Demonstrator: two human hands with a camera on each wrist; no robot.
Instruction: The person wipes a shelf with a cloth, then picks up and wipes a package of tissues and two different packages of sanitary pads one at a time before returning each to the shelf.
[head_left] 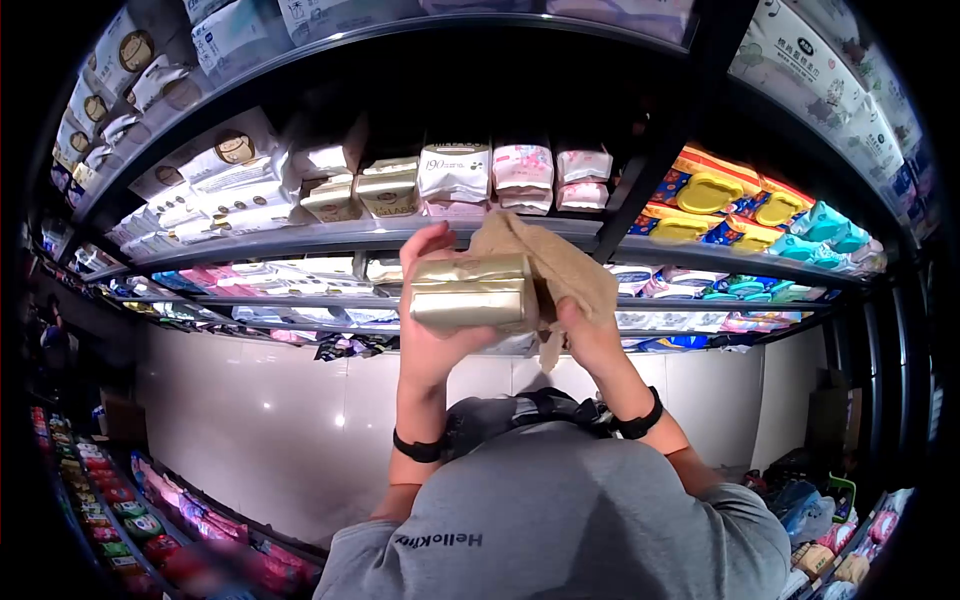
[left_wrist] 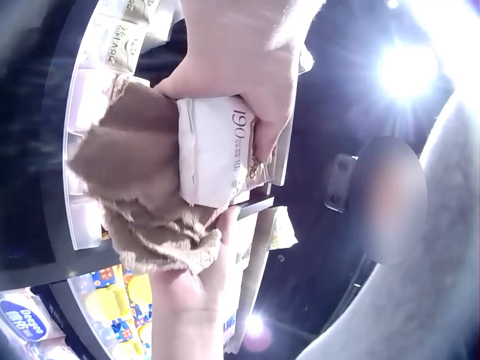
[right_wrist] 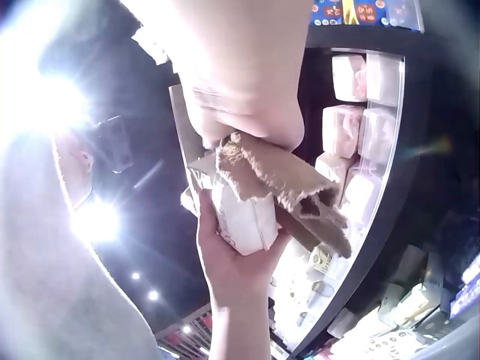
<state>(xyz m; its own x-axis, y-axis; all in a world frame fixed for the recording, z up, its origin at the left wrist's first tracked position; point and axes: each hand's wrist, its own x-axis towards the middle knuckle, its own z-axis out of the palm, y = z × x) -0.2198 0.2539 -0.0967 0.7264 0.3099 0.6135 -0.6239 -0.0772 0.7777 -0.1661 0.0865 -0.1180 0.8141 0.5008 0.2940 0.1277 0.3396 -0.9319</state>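
My left hand (head_left: pixel 432 335) grips a tissue pack with gold and white wrapping (head_left: pixel 475 292), its fingers and thumb round the pack's left side. In the left wrist view the pack (left_wrist: pixel 214 150) shows a white face printed "190". My right hand (head_left: pixel 590 335) holds a brown cloth (head_left: pixel 560 255) against the pack's right end, thumb on the cloth. In the right wrist view the cloth (right_wrist: pixel 292 180) drapes over the right fingers and hides most of them, while the left hand (right_wrist: pixel 240 270) cups the white pack (right_wrist: pixel 244 221) from below.
Behind the hands runs a shelf (head_left: pixel 370 238) with white, gold and pink tissue packs. Yellow-lidded packs (head_left: pixel 705 192) stand on the right. More shelves lie above and below. A pale tiled floor (head_left: pixel 270 400) spreads beneath, and low shelves of colourful packs (head_left: pixel 200 510) stand at lower left.
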